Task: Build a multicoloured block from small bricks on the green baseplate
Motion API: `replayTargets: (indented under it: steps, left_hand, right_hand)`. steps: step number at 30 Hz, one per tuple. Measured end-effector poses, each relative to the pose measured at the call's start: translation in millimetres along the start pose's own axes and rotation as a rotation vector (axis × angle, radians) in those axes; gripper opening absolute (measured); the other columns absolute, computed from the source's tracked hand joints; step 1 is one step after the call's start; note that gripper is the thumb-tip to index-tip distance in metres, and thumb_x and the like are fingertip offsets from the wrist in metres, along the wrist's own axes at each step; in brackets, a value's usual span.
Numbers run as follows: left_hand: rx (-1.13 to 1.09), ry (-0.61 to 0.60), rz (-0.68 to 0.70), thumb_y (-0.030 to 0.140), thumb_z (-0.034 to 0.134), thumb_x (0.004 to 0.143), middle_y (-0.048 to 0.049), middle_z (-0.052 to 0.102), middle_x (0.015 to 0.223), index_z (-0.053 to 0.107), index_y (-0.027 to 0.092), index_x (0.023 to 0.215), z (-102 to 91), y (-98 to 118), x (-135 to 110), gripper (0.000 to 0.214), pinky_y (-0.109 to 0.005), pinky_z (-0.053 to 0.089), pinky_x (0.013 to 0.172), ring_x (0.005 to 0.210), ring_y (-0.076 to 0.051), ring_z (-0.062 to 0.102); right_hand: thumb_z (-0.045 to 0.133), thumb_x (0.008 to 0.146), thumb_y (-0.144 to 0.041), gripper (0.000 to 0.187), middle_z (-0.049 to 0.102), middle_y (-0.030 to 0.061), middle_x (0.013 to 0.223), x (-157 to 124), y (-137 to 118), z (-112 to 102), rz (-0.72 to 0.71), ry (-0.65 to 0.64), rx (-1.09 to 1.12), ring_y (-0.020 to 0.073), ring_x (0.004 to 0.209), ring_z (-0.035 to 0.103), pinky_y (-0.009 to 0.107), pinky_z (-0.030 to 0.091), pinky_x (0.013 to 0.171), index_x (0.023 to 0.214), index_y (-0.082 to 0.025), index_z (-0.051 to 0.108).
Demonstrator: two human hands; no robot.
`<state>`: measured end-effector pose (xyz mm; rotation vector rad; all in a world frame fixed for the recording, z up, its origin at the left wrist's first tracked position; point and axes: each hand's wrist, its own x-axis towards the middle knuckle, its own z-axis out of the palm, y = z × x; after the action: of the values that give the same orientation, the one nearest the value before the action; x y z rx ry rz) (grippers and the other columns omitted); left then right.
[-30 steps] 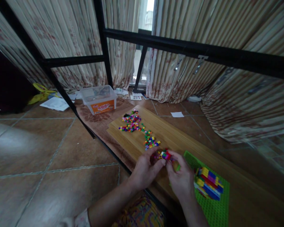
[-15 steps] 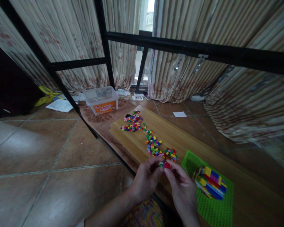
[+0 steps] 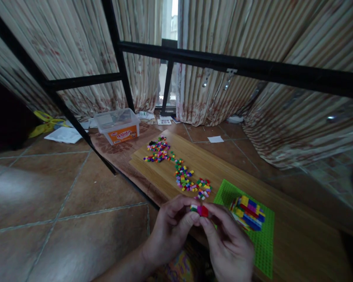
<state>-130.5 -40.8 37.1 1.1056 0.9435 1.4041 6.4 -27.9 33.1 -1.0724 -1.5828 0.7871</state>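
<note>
Between my fingertips is a small row of toy building bricks (image 3: 199,210), green and white at the left, magenta in the middle and red at the right. My left hand (image 3: 172,225) pinches its green and white end. The red end is gripped by thumb and finger of my right hand (image 3: 228,239). Just beyond my hands, loose bricks (image 3: 184,178) of many colours trail across the wooden board (image 3: 200,156). To the right lies a green baseplate (image 3: 264,250) bearing a built block of stacked bricks (image 3: 250,213), partly behind my right hand.
A clear plastic tub (image 3: 117,125) with an orange label stands on the brown mat (image 3: 101,147). Black metal bars (image 3: 194,55) cross in front of the curtains (image 3: 223,31). White paper (image 3: 215,139) lies on the tiled floor (image 3: 76,184).
My view has shifted, so the board, baseplate and tub appear further left. Both hands still hold the brick row, which now shows more clearly between the fingertips.
</note>
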Motion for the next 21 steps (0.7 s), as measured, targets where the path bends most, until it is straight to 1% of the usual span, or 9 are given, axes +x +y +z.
replayTargets:
  steps: [3,6,8,12,14,18,19,21]
  left_hand:
    - [-0.003,0.050,0.008,0.023,0.058,0.086,-0.0032,0.061,0.083,0.063,0.017,0.100,7.0,-1.3,-5.2,0.016,-0.023,0.050,0.069,0.072,-0.012,0.059]
    - [0.071,0.052,0.012,0.023,0.059,0.086,-0.0035,0.062,0.082,0.064,0.017,0.101,11.5,-0.2,-7.7,0.017,-0.022,0.049,0.067,0.071,-0.013,0.060]
    - [0.136,0.034,0.008,0.024,0.059,0.085,-0.0038,0.062,0.081,0.065,0.017,0.100,12.6,2.1,-7.0,0.017,-0.022,0.049,0.066,0.071,-0.013,0.060]
    - [0.218,-0.017,-0.001,0.024,0.060,0.085,-0.0037,0.062,0.078,0.067,0.017,0.097,14.3,5.0,-3.7,0.016,-0.021,0.049,0.065,0.070,-0.013,0.060]
    - [0.188,-0.019,-0.014,0.025,0.060,0.085,-0.0036,0.062,0.078,0.067,0.017,0.097,17.3,3.6,-3.5,0.016,-0.021,0.049,0.065,0.069,-0.013,0.060]
    - [0.047,0.036,-0.047,0.026,0.063,0.083,-0.0029,0.064,0.077,0.067,0.016,0.094,23.5,-0.9,-5.3,0.015,-0.021,0.051,0.064,0.067,-0.011,0.060]
    - [0.015,0.063,-0.054,0.026,0.064,0.082,-0.0024,0.064,0.076,0.067,0.016,0.093,23.1,-0.8,-5.1,0.015,-0.021,0.051,0.063,0.066,-0.011,0.060]
    - [-0.043,0.154,-0.065,0.027,0.067,0.079,-0.0011,0.065,0.075,0.067,0.016,0.091,18.6,1.8,-2.7,0.016,-0.019,0.051,0.061,0.064,-0.010,0.060]
  right_hand:
    - [0.064,0.080,-0.021,0.021,0.070,0.0022,0.098,-6.5,-4.4,4.8,0.103,0.080,0.103,0.0141,0.084,0.068,0.021,0.056,0.072,0.101,-0.026,0.068]
    - [0.065,0.079,-0.022,0.021,0.071,0.0012,0.094,-10.7,-3.0,4.6,0.180,0.129,0.178,0.0134,0.080,0.068,0.019,0.057,0.069,0.099,-0.026,0.068]
    - [0.065,0.079,-0.023,0.020,0.072,0.0004,0.092,-11.0,-2.2,0.6,0.201,0.122,0.199,0.0129,0.079,0.069,0.018,0.056,0.068,0.099,-0.027,0.068]
    - [0.065,0.079,-0.023,0.018,0.071,0.0004,0.088,-8.1,-5.5,-8.8,0.206,0.063,0.185,0.0121,0.075,0.068,0.019,0.056,0.068,0.097,-0.026,0.069]
    - [0.065,0.079,-0.024,0.017,0.071,0.0006,0.086,-7.8,-7.9,-10.0,0.219,0.069,0.185,0.0119,0.072,0.068,0.019,0.056,0.066,0.096,-0.025,0.069]
    - [0.067,0.078,-0.026,0.019,0.071,0.0018,0.088,-12.3,-5.3,-8.6,0.252,0.118,0.191,0.0133,0.075,0.067,0.021,0.056,0.066,0.096,-0.024,0.069]
    - [0.068,0.077,-0.027,0.020,0.071,0.0025,0.089,-13.8,-2.5,-9.6,0.261,0.137,0.177,0.0140,0.077,0.067,0.022,0.056,0.068,0.096,-0.024,0.070]
    - [0.071,0.074,-0.028,0.023,0.071,0.0033,0.090,-15.5,4.6,-14.9,0.298,0.230,0.169,0.0149,0.077,0.066,0.025,0.056,0.069,0.096,-0.023,0.070]
